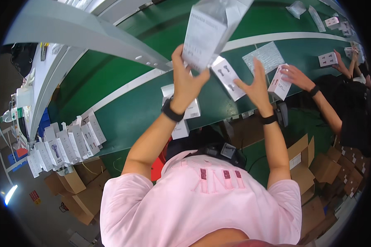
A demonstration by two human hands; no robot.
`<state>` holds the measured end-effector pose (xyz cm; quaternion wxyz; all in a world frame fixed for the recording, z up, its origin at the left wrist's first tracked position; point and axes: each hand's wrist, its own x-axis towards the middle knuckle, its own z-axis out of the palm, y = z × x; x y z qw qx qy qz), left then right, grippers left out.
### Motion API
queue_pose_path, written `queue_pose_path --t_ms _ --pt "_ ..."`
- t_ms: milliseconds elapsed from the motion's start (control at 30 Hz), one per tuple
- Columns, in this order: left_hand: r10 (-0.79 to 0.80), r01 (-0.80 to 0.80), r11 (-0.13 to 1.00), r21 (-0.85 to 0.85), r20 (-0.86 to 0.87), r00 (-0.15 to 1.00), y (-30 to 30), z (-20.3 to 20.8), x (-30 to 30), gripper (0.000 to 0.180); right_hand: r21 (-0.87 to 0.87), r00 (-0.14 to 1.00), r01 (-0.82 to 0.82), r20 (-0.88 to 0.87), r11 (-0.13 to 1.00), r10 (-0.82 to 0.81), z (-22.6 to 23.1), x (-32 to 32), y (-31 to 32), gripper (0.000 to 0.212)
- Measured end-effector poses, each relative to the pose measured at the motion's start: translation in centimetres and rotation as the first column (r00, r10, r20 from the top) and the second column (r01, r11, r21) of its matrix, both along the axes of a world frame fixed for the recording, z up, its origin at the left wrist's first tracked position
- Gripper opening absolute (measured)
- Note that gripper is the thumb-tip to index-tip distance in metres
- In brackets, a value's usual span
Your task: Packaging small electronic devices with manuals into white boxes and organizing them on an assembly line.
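Observation:
My left hand (187, 86) grips the lower end of a tall white cardboard box (204, 41), lifted above the bench and tilted. Flaps seem to stand up at the box's top, where something clear or shiny shows. My right hand (255, 90) has its fingers spread and holds nothing. Its thumb is at the edge of a second white box (228, 78) with dark product pictures, lying on the green bench; whether they touch I cannot tell. Beyond the right fingers lies a sheet of bubble wrap (263, 57). More white boxes (191, 109) are partly hidden behind my left wrist.
A row of several white boxes (70, 142) stands at the bench's left end. A grey metal post (103, 35) slants across the upper left. At right, a co-worker's hand (299, 77) is on another white box (279, 84). Brown cartons (301, 160) stand below the bench.

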<state>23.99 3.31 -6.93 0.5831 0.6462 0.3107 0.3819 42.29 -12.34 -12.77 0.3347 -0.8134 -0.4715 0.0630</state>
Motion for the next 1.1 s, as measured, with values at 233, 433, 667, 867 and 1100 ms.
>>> queue_pose_path --t_ms 233,433,667,867,1100 --pt "-0.022 0.026 0.998 0.052 -0.08 0.997 -6.8 0.1 -13.8 0.084 -0.202 0.979 -0.205 -0.039 0.958 0.201 -6.0 -3.6 -0.6 0.099" --pt "0.139 -0.086 0.976 0.199 -0.268 0.953 -8.1 0.2 -20.1 0.086 -0.268 0.992 -0.079 -0.12 0.96 0.048 -6.7 -3.2 -0.4 0.085" --pt "0.476 -0.487 0.872 0.04 -0.294 0.829 -10.3 -2.9 -25.9 0.082 -0.152 0.995 -0.01 -0.098 0.988 -0.005 -4.9 -5.3 -0.3 0.077" --pt "0.125 -0.374 0.905 -0.204 -0.712 0.691 -10.7 -7.3 -29.6 0.093 -0.207 0.941 0.001 -0.332 0.978 -0.071 -5.1 -8.9 0.4 0.066" --pt "0.106 -0.023 0.992 0.124 -0.72 0.686 -10.5 -10.7 -22.0 0.134 -0.135 0.943 -0.008 -0.331 0.991 -0.038 -6.7 -15.1 0.5 0.08"
